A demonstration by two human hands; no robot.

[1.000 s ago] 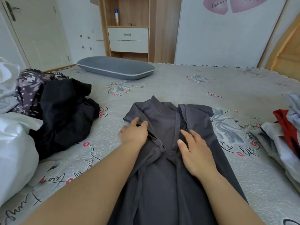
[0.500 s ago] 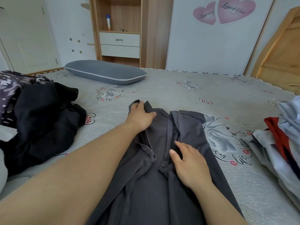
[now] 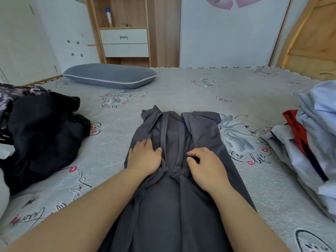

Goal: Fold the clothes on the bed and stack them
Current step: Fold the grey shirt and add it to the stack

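We see the left hand point(image 3: 145, 157) pressing flat and the right hand point(image 3: 205, 166) loosely curled, holding nothing, on the shirt point(image 3: 174, 197) on the bed point(image 3: 200, 91).

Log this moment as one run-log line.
stage: folding shirt | sides folded in | left hand flat on shirt | right hand curled on shirt | bed

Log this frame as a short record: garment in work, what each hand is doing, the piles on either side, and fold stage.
garment: dark grey shirt, laid flat on the bed, both sides folded in toward the middle
left hand: fingers flat, pressing the left folded panel
right hand: fingers curled, resting on the right folded panel
left side: black clothes in a loose heap
right side: pile of light blue and red clothes
far end: grey pillow
stage: lengthwise fold done, not yet stacked
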